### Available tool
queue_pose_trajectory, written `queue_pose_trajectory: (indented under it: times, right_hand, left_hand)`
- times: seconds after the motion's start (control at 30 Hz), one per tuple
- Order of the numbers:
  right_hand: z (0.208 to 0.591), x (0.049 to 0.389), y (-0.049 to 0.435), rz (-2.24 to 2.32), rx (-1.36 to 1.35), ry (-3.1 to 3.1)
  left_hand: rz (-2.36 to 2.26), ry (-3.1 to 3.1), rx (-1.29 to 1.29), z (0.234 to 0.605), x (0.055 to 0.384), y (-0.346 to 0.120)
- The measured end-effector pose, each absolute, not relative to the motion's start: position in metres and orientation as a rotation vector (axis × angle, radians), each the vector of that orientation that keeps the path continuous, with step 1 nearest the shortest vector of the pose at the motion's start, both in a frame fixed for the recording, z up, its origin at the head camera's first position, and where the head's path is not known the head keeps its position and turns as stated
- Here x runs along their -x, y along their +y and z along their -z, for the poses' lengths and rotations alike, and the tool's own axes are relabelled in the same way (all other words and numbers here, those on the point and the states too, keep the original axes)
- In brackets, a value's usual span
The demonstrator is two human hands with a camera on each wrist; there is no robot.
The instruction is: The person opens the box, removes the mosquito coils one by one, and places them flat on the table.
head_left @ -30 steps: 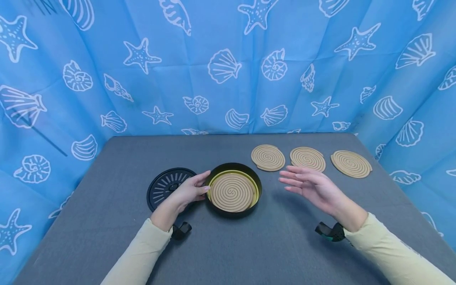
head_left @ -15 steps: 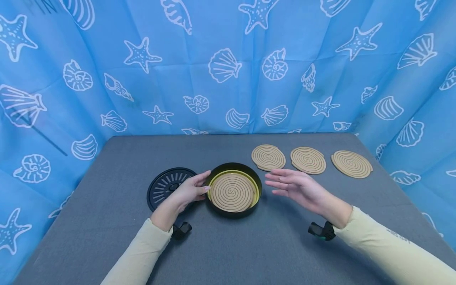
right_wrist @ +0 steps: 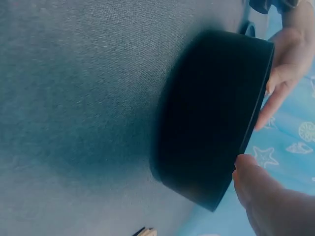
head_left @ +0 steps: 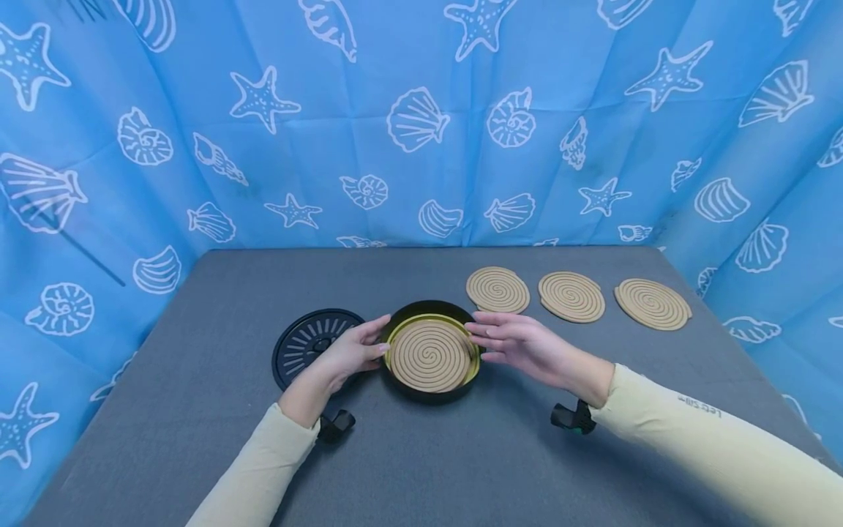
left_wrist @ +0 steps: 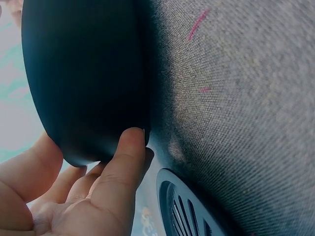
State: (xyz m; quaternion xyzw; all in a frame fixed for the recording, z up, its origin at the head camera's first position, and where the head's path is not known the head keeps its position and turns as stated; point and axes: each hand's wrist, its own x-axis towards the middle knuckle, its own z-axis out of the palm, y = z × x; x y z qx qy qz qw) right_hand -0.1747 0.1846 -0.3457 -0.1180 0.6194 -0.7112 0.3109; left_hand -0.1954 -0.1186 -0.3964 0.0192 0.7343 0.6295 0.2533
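Near the middle of the table sits a round black tin point(head_left: 431, 397) with a yellow inside. A tan mosquito coil point(head_left: 429, 356) lies flat in it. My left hand point(head_left: 352, 355) grips the tin's left side, thumb at the rim. In the left wrist view its fingers point(left_wrist: 130, 142) lie against the outer wall. My right hand point(head_left: 527, 348) reaches to the opposite side with its fingers nearly straight. Those fingertips overlap the right rim in the head view. In the right wrist view a fingertip point(right_wrist: 246, 161) is right at the tin's edge.
A black slotted lid point(head_left: 306, 344) lies left of the tin, partly behind the left hand. Three more tan coils point(head_left: 498, 290) point(head_left: 571, 296) point(head_left: 653, 304) lie in a row at the back right. Behind the grey table point(head_left: 421, 468) hangs a blue shell-print curtain point(head_left: 369, 88).
My right hand has moved left, from beside the coils at the right to the tin's right rim. The left hand and the tin have stayed in place.
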Motion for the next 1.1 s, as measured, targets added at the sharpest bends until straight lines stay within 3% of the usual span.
queue_pose_trajectory:
  times: [0.43,1.1]
  right_hand:
    - [0.354,0.205,0.165,1.849,0.214,1.577]
    - [0.362,0.238,0.159,1.591,0.321,1.606]
  left_hand:
    - [-1.706,2.006,-0.044,0.395,0.195,-0.116]
    - [-1.713,1.999,-0.03,0.396,0.196,-0.116]
